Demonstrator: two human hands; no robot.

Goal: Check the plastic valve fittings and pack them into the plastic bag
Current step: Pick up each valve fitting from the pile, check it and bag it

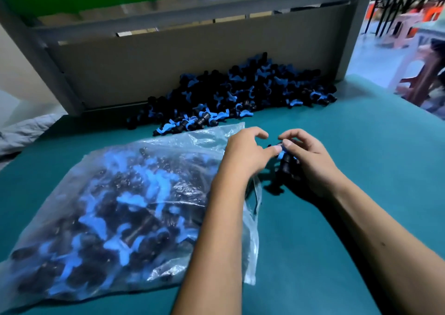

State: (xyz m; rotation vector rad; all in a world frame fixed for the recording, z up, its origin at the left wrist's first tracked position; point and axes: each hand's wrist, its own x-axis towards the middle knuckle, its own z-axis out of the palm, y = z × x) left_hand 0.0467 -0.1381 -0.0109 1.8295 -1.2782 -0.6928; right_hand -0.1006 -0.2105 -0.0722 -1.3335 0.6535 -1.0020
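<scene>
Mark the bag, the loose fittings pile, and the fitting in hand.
bag [101,194], head view, its filled middle.
pile [240,93], head view, its centre.
held fitting [286,163], head view, its black body.

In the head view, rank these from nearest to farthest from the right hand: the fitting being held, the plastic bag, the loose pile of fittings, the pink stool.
1. The fitting, in the right hand itself, pinched with the left hand.
2. The plastic bag, just to the left.
3. The loose pile, beyond the hands against the board.
4. The pink stool, far right background.
</scene>
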